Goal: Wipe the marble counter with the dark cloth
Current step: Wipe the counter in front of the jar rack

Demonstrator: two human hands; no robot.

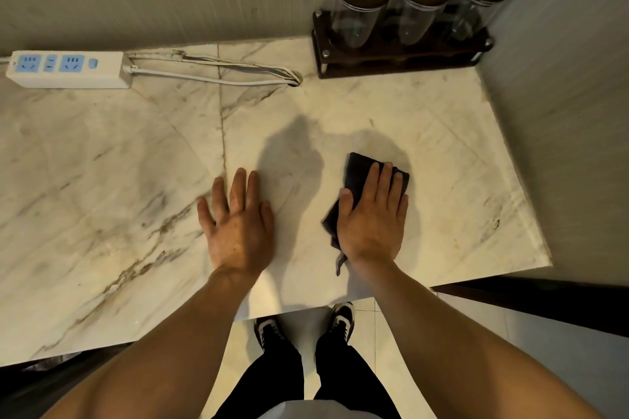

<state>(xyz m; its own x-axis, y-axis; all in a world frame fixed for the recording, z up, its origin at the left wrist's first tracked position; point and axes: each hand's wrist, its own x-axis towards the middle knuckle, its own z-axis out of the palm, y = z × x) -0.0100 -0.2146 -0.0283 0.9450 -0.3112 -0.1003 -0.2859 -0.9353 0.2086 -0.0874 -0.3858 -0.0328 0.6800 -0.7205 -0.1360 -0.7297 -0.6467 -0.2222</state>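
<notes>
The marble counter is pale with brown veins and fills most of the view. A dark cloth lies folded on it, right of centre. My right hand presses flat on top of the cloth, fingers together, hiding most of it; cloth edges show beyond the fingertips and by the thumb. My left hand rests flat on the bare marble to the left of the cloth, fingers slightly spread, holding nothing.
A white power strip with its cable lies at the back left. A dark wooden rack holding three glass jars with brown lids stands in the back right corner. Walls border the back and right; the counter's front edge is near my feet.
</notes>
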